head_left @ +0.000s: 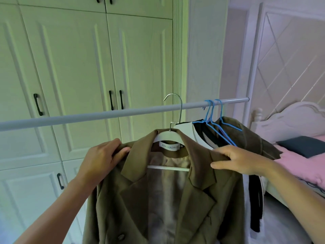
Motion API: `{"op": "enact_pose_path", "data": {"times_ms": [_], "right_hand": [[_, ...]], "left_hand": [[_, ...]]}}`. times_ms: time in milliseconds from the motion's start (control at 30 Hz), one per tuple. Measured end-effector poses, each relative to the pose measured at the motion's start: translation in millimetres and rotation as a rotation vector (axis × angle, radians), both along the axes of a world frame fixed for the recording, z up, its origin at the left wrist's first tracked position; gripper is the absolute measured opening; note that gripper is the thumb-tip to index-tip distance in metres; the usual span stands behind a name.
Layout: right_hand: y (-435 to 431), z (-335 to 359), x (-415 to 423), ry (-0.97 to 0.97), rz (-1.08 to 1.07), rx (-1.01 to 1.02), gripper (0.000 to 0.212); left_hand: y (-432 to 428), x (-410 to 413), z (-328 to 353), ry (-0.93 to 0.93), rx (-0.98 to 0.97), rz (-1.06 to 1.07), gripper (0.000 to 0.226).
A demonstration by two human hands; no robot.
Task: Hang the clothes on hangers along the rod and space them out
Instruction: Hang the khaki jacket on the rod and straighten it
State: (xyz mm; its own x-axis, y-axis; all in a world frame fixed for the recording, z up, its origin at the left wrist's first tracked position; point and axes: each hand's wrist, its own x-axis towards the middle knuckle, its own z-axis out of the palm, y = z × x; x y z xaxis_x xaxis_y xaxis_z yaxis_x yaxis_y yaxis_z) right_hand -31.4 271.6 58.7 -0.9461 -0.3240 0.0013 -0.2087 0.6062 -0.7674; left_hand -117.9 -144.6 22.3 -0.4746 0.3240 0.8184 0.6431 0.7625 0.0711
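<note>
Brown blazer [175, 191] on white hanger [168, 136], shoulders gripped by both hands, left [102, 159] and right [237, 160], hook seemingly off rod [105, 115].

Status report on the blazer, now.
Left hand and right hand grip brown blazer shoulders. White hanger hook raised by the rod, seemingly not seated. Blue hangers bunched to the right.
</note>
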Motion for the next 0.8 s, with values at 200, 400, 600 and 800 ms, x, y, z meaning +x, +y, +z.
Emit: {"op": "enact_pose_path", "data": {"times_ms": [200,400,600,800], "right_hand": [[23.6,-8.5,6.5,-0.208,0.007,-0.334,0.057],[48.1,-8.1,8.4,-0.320,-0.042,-0.446,0.069],[75.4,-20.6,19.5,-0.407,-0.103,-0.650,0.074],[91.5,-18.9,17.7,-0.438,-0.141,-0.766,0.067]], "left_hand": [[19.0,-20.8,6.5,0.046,0.032,-0.035,0.066],[53.6,-45.3,8.5,-0.005,0.024,-0.213,0.029],[98.1,-78.6,-4.6,-0.160,-0.058,-0.246,0.020],[138.6,-122.7,-3.0,-0.296,-0.075,-0.254,0.021]]}}
